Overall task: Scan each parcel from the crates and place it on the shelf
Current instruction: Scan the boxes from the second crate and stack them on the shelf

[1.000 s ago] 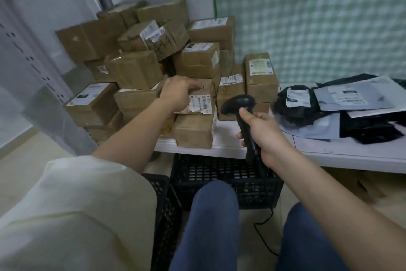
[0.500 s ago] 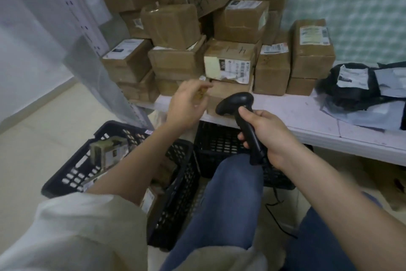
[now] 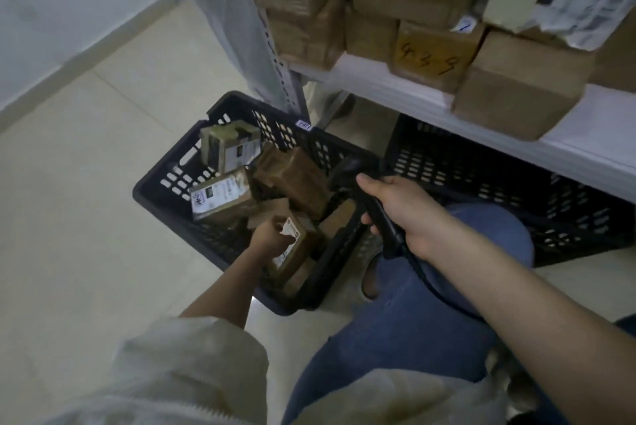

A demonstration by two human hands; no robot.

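— Where is the parcel (image 3: 292, 245) found?
— In the black crate (image 3: 161, 197) at centre frame, gripped by the left hand (image 3: 268, 238), fingers curled round it.
— And the scanner (image 3: 375, 214)?
— Clasped by the right hand (image 3: 402, 214), below the shelf (image 3: 395, 84) at upper right.

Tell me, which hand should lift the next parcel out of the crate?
The left hand. It is already down in the crate, fingers curled on a parcel. The right hand is busy holding the scanner above the crate's edge.
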